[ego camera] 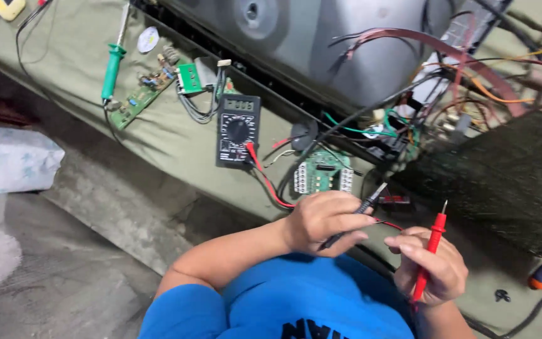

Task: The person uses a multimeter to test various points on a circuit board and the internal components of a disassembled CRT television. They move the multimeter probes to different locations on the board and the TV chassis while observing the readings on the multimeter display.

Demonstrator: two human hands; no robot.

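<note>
1. Head view – the left hand [322, 220] was curled around a black test probe [362, 209], its metal tip pointing up and to the right, toward a green circuit board [322, 176] just beyond the knuckles
2. The right hand [433, 267] was closed on a red test probe [432, 248], held nearly upright with its tip clear of everything
3. Red and black leads [265, 179] ran from both probes back to a black multimeter [238, 130] lying flat on the olive cloth [170, 144], well apart from the 2 hands
4. Further left lay a green-handled soldering iron [113, 66] beside a long narrow circuit board [142, 94] – a tangle of coloured wires [446, 88] spread at the upper right, near a grey metal housing [321, 37]
</note>
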